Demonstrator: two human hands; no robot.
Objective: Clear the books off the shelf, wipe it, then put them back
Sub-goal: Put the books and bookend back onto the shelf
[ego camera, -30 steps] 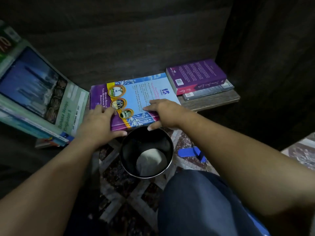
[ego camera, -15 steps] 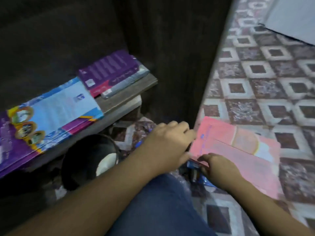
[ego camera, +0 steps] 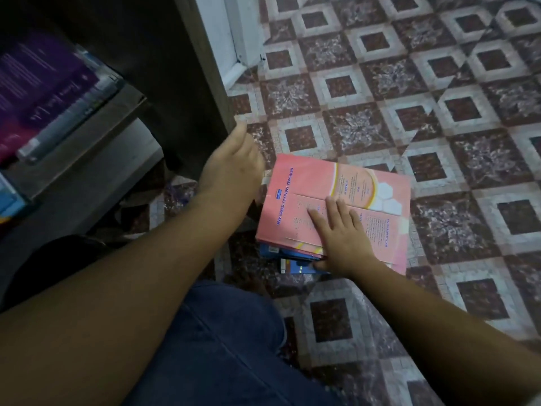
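Left hand [ego camera: 231, 159] now lifted clear, fingers spread; right hand [ego camera: 341, 234] flat, gripping pink book [ego camera: 316, 183] atop floor stack.

The floor [ego camera: 409, 92] is tiled in a maroon and pale diamond-and-square pattern. A dark wooden cabinet side [ego camera: 181, 68] rises at upper left, with a white skirting [ego camera: 234, 33] behind it. The light is dim, darkest inside the cabinet.
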